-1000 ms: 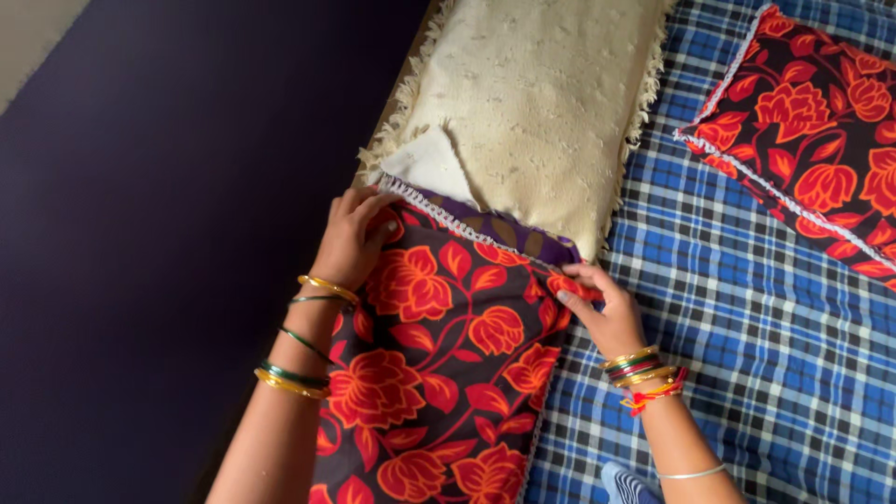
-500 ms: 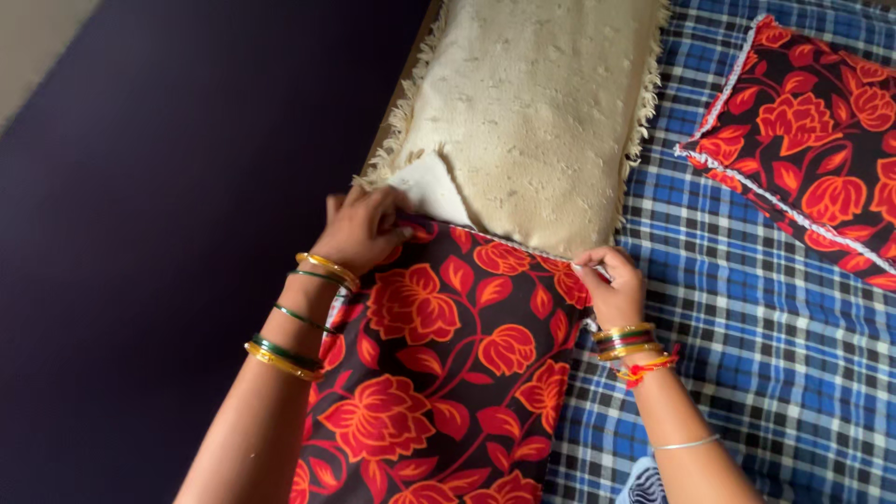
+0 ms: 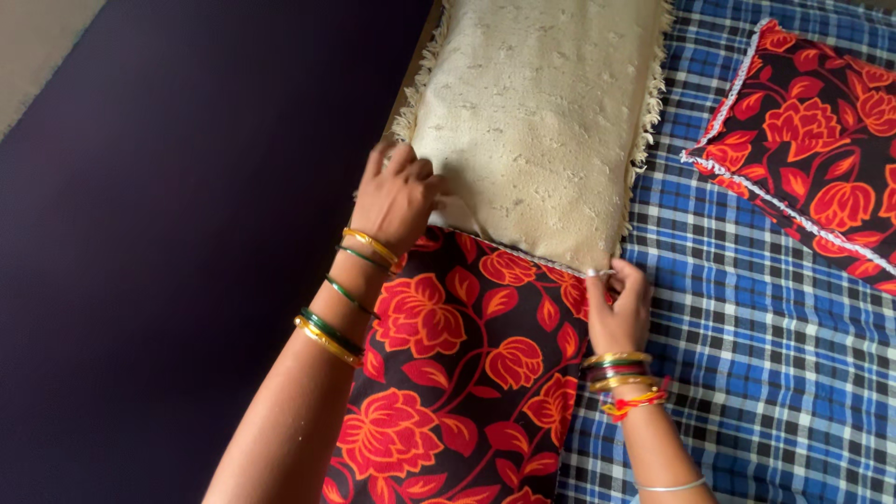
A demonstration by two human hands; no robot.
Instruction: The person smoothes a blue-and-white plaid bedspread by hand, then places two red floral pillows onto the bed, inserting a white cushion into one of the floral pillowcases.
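We saw the left hand [image 3: 399, 191] gripping the near corner of a cream, fringed woven pillow [image 3: 537, 112], while the right hand [image 3: 618, 308] pinched the lace-trimmed open edge of a black fabric pillowcase with red flowers [image 3: 457, 364]. Both lay on a blue checked bedsheet [image 3: 747, 345], with a second red-flowered pillow [image 3: 821, 140] well apart at the right.

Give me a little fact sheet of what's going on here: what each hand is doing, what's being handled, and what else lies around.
Left hand: left hand grips the corner of the floral pillowcase where it meets the cream pillow
Right hand: right hand pinches the pillowcase's opening edge at the pillow's other corner
Pillow: partly inside the case, most of its fringed cream body showing
Surface: blue checked bedsheet
Nearby: second floral pillow at upper right, apart from the hands
Wrists: bangles on both
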